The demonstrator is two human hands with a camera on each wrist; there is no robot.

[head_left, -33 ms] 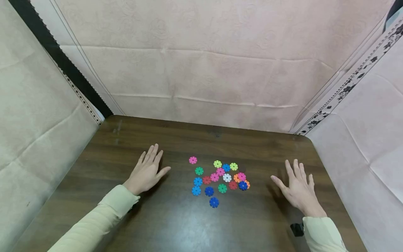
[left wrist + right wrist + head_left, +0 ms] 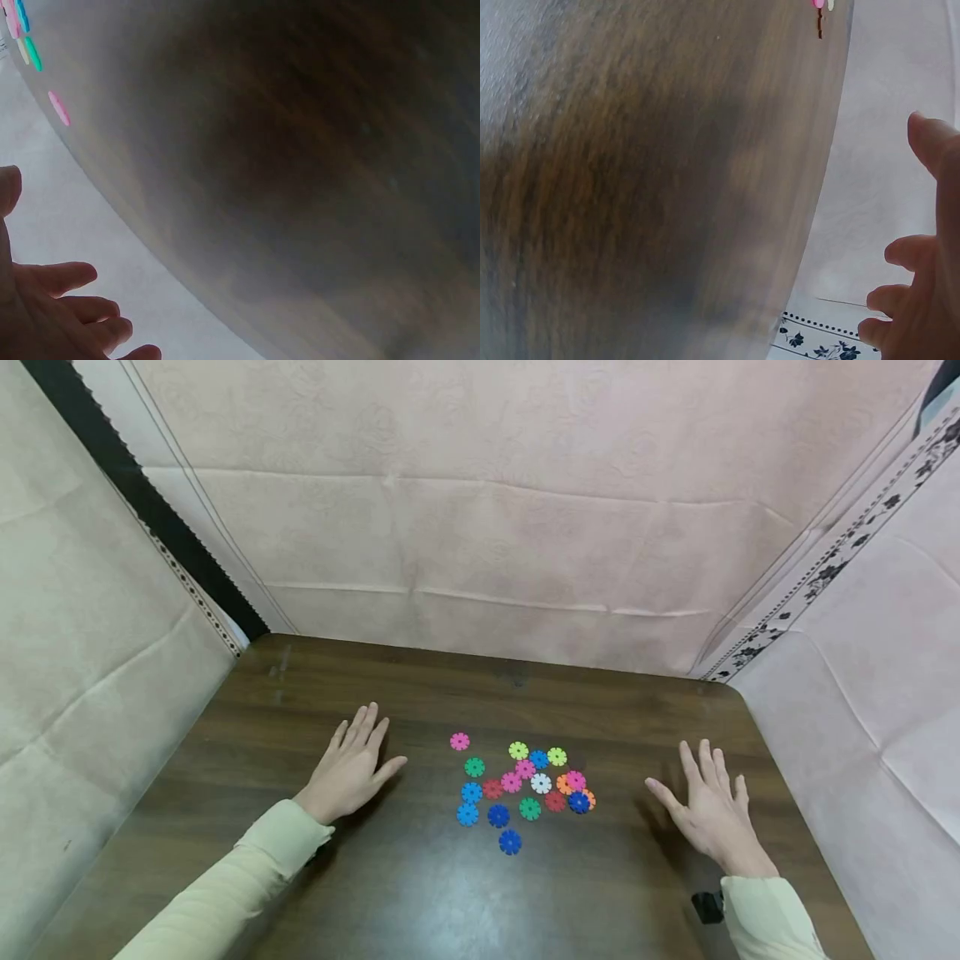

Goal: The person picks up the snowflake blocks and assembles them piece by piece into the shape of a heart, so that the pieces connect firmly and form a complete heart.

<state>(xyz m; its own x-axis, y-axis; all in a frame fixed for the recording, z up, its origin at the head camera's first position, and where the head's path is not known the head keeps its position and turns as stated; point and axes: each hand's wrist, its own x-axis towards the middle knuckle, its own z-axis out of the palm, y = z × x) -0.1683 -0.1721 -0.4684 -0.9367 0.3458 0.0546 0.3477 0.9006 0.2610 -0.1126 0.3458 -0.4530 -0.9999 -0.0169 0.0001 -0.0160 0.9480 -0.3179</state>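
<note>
Several small notched discs in mixed colours lie flat in a loose cluster on the brown table. Left of them is my left hand (image 2: 347, 777), palm down with fingers extended and thumb toward a pink disc (image 2: 460, 742). My right hand (image 2: 712, 814) is on the cluster's other side, fingers spread, holding nothing. At the cluster's right, a dark blue disc (image 2: 579, 802) and a pink one overlap orange discs (image 2: 590, 795). A white disc (image 2: 541, 783) sits mid-cluster; another dark blue disc (image 2: 510, 842) is nearest me. The left wrist view catches a pink disc (image 2: 59, 109) beyond the left thumb.
The wood-grain table (image 2: 420, 893) has rounded far corners. Pale cloth (image 2: 480, 543) hangs behind it and along both sides, with a floral border strip (image 2: 832, 564) at the right. A small black device (image 2: 707, 907) is at my right cuff.
</note>
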